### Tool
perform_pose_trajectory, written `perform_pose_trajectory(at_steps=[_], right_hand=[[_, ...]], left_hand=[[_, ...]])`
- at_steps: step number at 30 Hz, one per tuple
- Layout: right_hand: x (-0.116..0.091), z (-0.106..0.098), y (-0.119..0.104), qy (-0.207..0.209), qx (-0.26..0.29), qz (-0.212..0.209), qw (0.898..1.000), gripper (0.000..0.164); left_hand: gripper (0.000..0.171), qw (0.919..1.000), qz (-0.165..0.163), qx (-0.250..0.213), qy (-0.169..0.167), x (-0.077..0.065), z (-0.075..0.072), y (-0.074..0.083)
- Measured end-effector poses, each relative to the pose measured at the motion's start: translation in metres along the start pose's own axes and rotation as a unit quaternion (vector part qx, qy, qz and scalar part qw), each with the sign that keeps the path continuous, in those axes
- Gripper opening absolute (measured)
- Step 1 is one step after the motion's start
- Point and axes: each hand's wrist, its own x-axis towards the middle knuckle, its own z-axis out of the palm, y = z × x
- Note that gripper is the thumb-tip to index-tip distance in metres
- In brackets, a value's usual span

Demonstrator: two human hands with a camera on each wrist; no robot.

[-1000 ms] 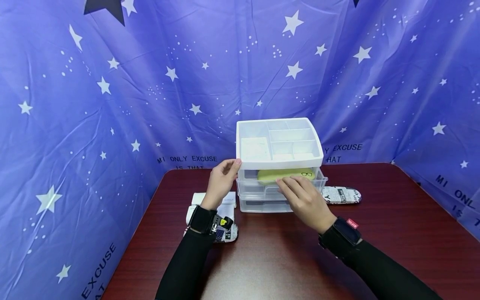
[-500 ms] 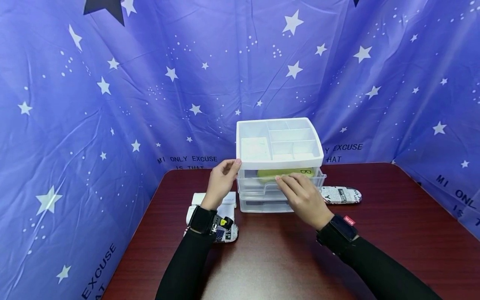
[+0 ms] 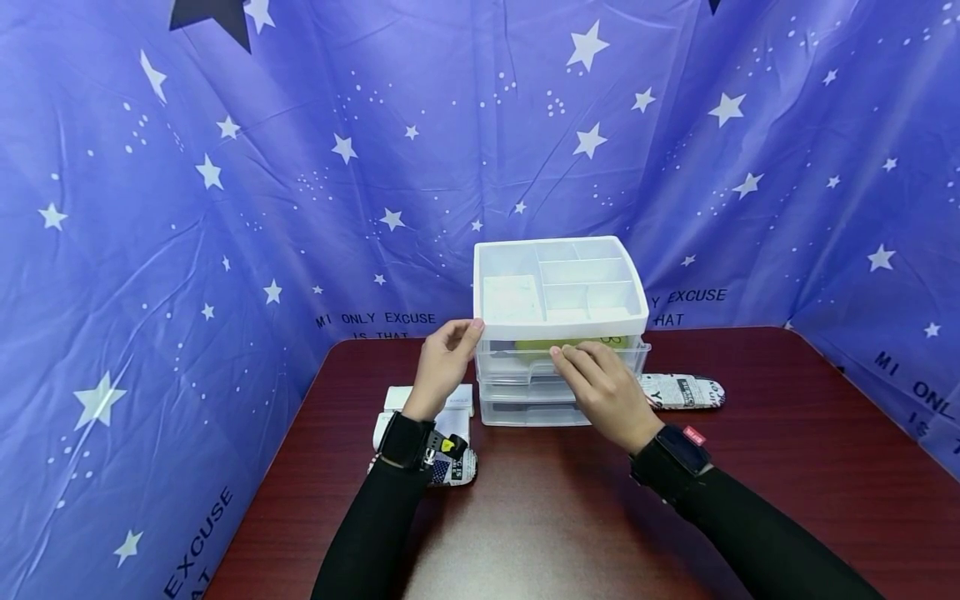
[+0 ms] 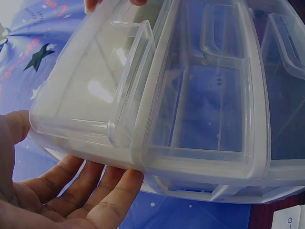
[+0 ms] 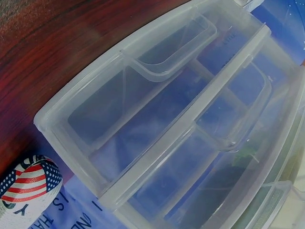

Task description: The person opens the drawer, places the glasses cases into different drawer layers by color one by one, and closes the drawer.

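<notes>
A clear plastic drawer organizer (image 3: 562,407) with a white compartment tray (image 3: 510,296) on top stands at the table's middle. Its upper drawer (image 3: 502,368) is pulled slightly out. Inside shows a strip of a yellow-green case (image 3: 536,344) with a glasses drawing. My left hand (image 3: 442,362) holds the organizer's upper left front corner; in the left wrist view its thumb (image 4: 18,125) and fingers lie around that side. With its fingertips, my right hand (image 3: 603,392) touches the upper drawer's front; its thumb is hidden.
A newsprint-patterned case (image 3: 686,392) lies right of the organizer, and its flag print (image 5: 33,183) shows in the right wrist view. Left of the organizer are white boxes (image 3: 459,400) and another patterned case (image 3: 461,471), partly behind my left wrist. A starry blue curtain (image 3: 420,167) surrounds the table.
The upper drawer has slid inward a little with my right hand at its front, and less of the yellow-green case shows. My left hand has stayed in place.
</notes>
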Motion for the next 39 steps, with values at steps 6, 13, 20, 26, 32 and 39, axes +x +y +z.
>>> perform_pose_trajectory(at_steps=[6,13,20,26,32,39], right_hand=[[0.001,0.002,0.001,0.004,-0.001,0.0,1.0,0.029],[0.003,0.004,0.002,0.019,-0.007,-0.002,1.0,0.027],[0.002,0.008,0.004,0.02,-0.012,-0.002,1.0,0.029],[0.001,0.011,0.006,0.016,-0.018,-0.008,1.0,0.03],[0.0,0.013,0.008,0.019,-0.022,-0.015,0.999,0.03],[-0.001,0.017,0.01,0.019,-0.026,-0.017,0.999,0.03]], left_hand=[[0.04,1.0,-0.006,-0.005,0.005,0.009,0.002,-0.02],[0.05,0.9997,0.004,-0.024,0.002,0.015,0.001,-0.034],[0.049,0.9996,0.002,-0.027,0.004,0.015,0.001,-0.035],[0.048,0.9996,0.001,-0.029,0.005,0.015,0.001,-0.035],[0.048,0.9994,0.001,-0.035,0.005,0.015,0.001,-0.035],[0.048,0.9992,0.002,-0.041,0.005,0.016,0.002,-0.035]])
